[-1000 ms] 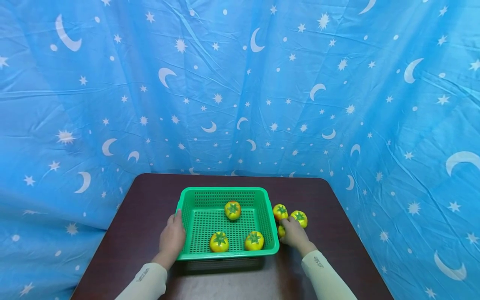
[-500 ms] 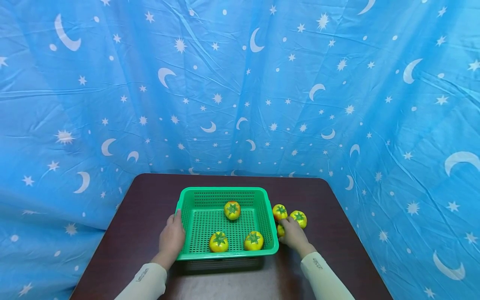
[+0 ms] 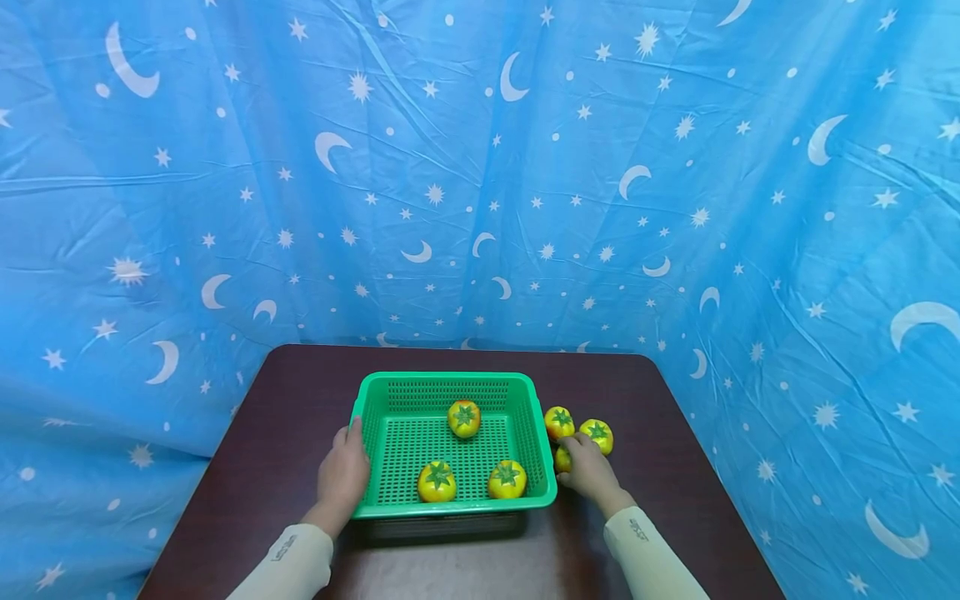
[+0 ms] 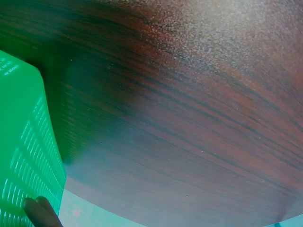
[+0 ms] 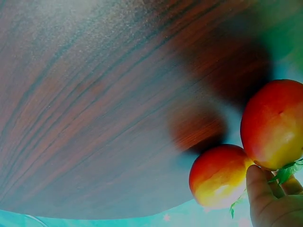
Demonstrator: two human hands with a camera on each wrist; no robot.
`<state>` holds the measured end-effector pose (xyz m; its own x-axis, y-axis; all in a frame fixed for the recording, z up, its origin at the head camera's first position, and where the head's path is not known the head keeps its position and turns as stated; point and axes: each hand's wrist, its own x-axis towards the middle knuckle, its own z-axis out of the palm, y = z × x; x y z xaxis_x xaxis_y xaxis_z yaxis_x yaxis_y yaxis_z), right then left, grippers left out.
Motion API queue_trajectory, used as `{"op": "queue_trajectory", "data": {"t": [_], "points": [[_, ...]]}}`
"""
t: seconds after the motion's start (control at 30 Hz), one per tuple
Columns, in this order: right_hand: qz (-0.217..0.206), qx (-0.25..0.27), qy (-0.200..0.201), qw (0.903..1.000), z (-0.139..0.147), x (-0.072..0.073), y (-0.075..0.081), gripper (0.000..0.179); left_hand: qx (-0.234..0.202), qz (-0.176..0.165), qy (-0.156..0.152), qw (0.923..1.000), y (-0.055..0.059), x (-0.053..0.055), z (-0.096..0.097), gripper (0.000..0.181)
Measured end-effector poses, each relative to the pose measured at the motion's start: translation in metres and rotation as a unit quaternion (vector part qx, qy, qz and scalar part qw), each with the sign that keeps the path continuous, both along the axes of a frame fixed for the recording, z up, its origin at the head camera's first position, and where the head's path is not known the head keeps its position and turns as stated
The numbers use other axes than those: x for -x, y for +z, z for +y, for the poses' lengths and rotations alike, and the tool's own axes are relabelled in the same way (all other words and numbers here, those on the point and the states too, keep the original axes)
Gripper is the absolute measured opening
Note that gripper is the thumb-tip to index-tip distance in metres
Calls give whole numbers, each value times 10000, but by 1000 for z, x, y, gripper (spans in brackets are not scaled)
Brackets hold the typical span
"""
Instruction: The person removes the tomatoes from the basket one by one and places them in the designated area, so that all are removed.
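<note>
My left hand (image 3: 343,475) holds the left side of a green plastic basket (image 3: 450,507), thumb at the rim. In the left wrist view, dark fingertips (image 4: 38,210) lie against its slotted wall. Inside sit three yellow-red tomatoes with green star-shaped tops: a back one (image 3: 464,419), a front left one (image 3: 437,482) and a front right one (image 3: 507,479). To the right of the basket, my right hand (image 3: 588,471) grips another tomato (image 5: 274,125), partly hidden by the fingers in the head view. Two more tomatoes lie just beyond it, a left one (image 3: 558,422) and a right one (image 3: 597,435).
The dark brown table (image 3: 300,392) has rounded far corners and wood grain. A blue curtain (image 3: 450,275) with white moons and stars hangs behind it and along both sides. Light glares on the table's near part.
The right hand has stayed at the same tomato with only a slight shift of the fingers. The left hand, basket and other tomatoes have stayed put.
</note>
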<state>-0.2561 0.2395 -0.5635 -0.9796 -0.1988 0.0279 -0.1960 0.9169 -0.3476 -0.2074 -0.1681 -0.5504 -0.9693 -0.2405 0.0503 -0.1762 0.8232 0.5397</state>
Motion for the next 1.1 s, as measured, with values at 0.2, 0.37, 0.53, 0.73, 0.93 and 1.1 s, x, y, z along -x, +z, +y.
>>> {"op": "queue_trajectory", "data": {"t": [0.2,0.37,0.53,0.73,0.93,1.1], "points": [[176,-171,-50,9997,1,1,0,50,-36,56,-11,10000,0,0,0,59],[408,-400,-106,9983,2,3,6,44,-97,33,-27,9999,-2,0,-1,59],[514,-365,-161,9979,3,6,14,44,-83,59,-37,9999,-3,0,-1,60],[689,-216,-270,9970,1,15,35,54,8,73,-30,10000,-3,0,-1,60],[937,69,-250,9953,-4,24,58,59,52,131,-7,9999,-2,1,-1,59],[981,224,-168,9948,-10,27,72,59,41,90,7,10000,-1,1,0,57]]}}
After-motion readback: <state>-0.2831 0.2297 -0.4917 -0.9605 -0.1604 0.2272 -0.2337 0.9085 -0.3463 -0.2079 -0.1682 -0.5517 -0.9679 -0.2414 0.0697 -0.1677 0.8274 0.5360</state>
